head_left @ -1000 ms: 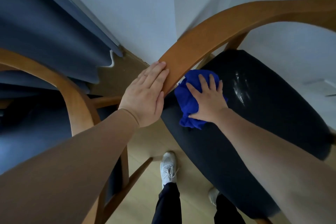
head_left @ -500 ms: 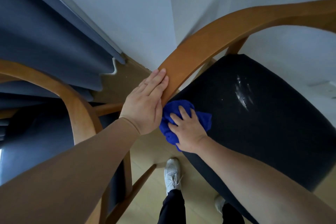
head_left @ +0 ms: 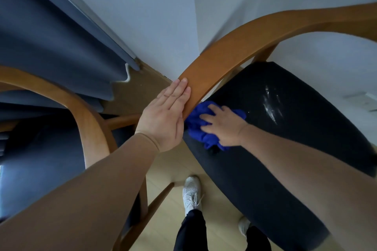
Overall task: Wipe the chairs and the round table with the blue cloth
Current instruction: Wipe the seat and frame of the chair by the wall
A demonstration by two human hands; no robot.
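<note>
A chair with a curved wooden back rail (head_left: 240, 47) and a dark seat cushion (head_left: 285, 128) stands in front of me. My left hand (head_left: 165, 116) rests flat, fingers straight, against the left end of the rail. The crumpled blue cloth (head_left: 195, 128) lies on the seat's left part, just under the rail. My right hand (head_left: 222, 126) presses it down with spread fingers. A pale scuff (head_left: 271, 106) marks the seat farther right.
A second wooden chair (head_left: 87, 120) with a dark seat stands at the left. Dark blue curtains (head_left: 51, 47) hang behind it, and white walls meet in a corner ahead. My feet in white shoes (head_left: 191, 193) stand on the pale wood floor (head_left: 163, 171).
My right hand dragged the blue cloth down and left across the seat toward the rail's end, then shifted it slightly right. My left hand stayed on the rail.
</note>
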